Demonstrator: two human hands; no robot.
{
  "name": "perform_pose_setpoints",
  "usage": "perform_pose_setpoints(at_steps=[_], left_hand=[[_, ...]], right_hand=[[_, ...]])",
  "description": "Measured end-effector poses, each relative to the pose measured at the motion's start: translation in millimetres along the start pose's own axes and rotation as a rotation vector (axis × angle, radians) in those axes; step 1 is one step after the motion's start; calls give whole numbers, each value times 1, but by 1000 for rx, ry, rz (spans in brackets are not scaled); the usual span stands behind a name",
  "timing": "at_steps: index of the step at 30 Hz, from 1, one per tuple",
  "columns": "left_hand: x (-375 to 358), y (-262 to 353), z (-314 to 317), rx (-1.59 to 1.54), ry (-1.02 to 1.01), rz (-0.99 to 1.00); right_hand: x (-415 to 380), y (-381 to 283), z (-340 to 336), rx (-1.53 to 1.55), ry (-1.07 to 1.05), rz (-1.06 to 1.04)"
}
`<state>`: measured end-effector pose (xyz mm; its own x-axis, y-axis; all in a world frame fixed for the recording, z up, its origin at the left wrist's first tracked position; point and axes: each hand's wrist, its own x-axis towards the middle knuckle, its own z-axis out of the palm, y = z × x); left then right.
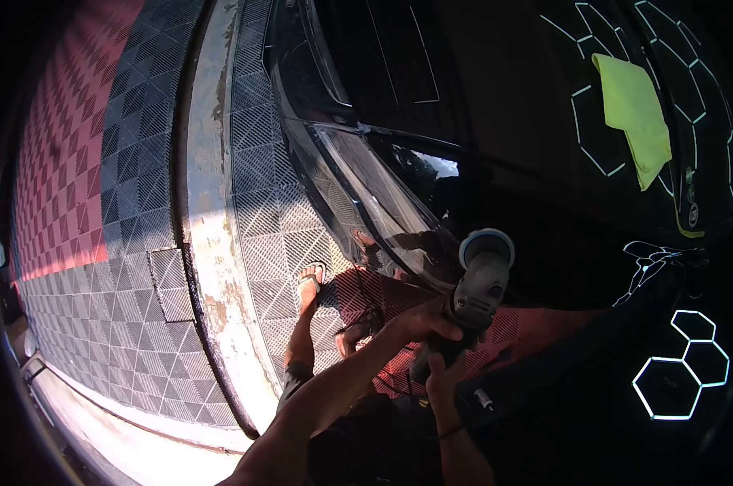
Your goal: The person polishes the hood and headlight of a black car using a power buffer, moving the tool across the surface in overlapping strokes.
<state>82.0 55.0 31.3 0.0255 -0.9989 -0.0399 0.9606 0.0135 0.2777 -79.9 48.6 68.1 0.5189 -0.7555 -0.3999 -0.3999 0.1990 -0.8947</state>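
Note:
Both my hands are on a grey power polisher (480, 287) with a dark handle and a round pad (488, 245) at its far end. My left hand (429, 324) wraps around the body just behind the polisher's head. Lower down, my right hand (441, 374) grips the rear of the handle, its thumb along the side. The pad is at the glossy black car's bodywork (536, 194), close to the headlight area (374, 194); whether it touches is too dark to tell.
A yellow-green cloth (635, 121) lies on the dark car body. Hexagonal light strips are reflected in the paint. A small white object (484, 398) is near my right forearm. Grey and red floor tiles (140, 324) and a worn pale strip (208, 202) run along the left.

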Motion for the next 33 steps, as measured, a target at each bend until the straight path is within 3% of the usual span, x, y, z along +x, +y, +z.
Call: perform_pose_setpoints(at_steps=[3, 4, 7, 10, 11, 12, 15, 19, 20, 23, 25, 28, 31, 33], left_hand=[[-12, -20, -45, -62, 32, 73], [-18, 11, -26, -196, -97, 80], [-28, 13, -59, -196, -19, 197], [-21, 35, -31, -185, -66, 119], [-15, 38, -23, -136, -105, 75], [-11, 28, -23, -57, -15, 56], [0, 15, -24, 154, 63, 15], [-20, 42, -30, -57, -39, -28], [-33, 54, -28, -103, 15, -40], [-45, 57, -53, -122, 50, 176], [-40, 72, -69, -114, -84, 225], [-38, 86, -69, -163, -110, 299], [-32, 82, -64, -222, -138, 325], [-27, 64, -56, -223, -69, 300]], right_hand=[[11, 32, 10, -121, -64, -29], [16, 18, 24, -118, -65, -24], [28, -5, 55, -280, -67, -168], [30, 17, 52, -315, -28, -216], [23, 29, 43, -170, 15, -157], [19, 36, 37, -26, 58, -103], [12, 30, 32, 15, 74, -54], [17, 29, 58, 1, 68, -60], [21, 39, 62, -63, 46, -67], [42, 4, 96, 51, -73, 18], [56, -1, 111, -83, -55, -212], [66, -16, 119, -180, -164, -110], [70, -14, 111, -294, -168, -163], [59, -37, 94, -213, -142, -122]])
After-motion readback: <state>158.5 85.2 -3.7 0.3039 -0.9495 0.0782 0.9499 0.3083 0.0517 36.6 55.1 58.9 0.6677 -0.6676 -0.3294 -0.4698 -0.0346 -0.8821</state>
